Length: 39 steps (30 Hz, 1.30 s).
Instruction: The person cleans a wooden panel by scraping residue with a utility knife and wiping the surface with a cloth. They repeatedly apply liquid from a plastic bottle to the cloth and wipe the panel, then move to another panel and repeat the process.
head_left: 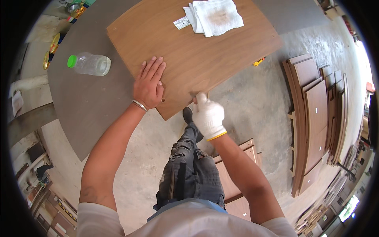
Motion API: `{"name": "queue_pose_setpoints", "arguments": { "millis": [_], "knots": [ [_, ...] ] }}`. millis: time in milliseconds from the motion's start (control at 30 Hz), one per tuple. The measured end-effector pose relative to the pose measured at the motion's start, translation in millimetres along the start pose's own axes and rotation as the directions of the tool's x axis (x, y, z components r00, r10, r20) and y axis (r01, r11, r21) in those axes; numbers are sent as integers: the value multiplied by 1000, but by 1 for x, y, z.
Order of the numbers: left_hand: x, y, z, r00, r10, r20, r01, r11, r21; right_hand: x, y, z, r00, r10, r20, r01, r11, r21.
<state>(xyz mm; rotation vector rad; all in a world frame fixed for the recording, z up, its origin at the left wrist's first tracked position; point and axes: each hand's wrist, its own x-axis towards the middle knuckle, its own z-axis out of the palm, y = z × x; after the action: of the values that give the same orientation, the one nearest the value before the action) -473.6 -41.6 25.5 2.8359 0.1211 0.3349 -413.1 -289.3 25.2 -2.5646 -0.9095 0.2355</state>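
Observation:
A brown wood-grain panel (177,59) lies on a dark grey table, its near corner sticking out past the table. My bare left hand (150,85) is pressed flat on the panel near its left edge, fingers stretched out. In a white knitted glove with a yellow cuff, my right hand (209,116) is at the panel's near right edge. Its fingers are curled closed, slightly blurred, and whatever they hold is hidden. A small dark patch shows on the panel beside these fingers. Toward the far edge lies a folded white cloth (219,17) with a brownish stain, next to a printed label (182,23).
On the grey table (79,106) at left, a clear bottle with a green cap (90,64) lies on its side. A yellow tool (258,62) shows beside the panel's right edge. Stacked brown panels (316,114) stand at right; more panels (238,205) lie below my right arm.

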Motion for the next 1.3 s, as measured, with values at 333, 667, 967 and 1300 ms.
{"name": "queue_pose_setpoints", "arguments": {
  "millis": [333, 667, 967, 1300],
  "knots": [
    [0, -1, -1, 998, -4, 63, 2, 999, 35, -72, -86, 50, 943, -216, 255, 200, 976, 85],
    [8, 44, -1, 963, -127, 237, 130, 991, 3, -127, 25, 22, 925, 263, 274, -365, 814, 451],
    [50, 146, 48, 925, 251, 285, -207, 963, -174, 6, 75, -83, 660, 748, 68, -322, 200, 925],
    [-22, -2, -21, 961, -223, 161, 258, 937, -238, 101, -9, -38, 917, 379, 123, -307, 476, 824]
  ]
}}
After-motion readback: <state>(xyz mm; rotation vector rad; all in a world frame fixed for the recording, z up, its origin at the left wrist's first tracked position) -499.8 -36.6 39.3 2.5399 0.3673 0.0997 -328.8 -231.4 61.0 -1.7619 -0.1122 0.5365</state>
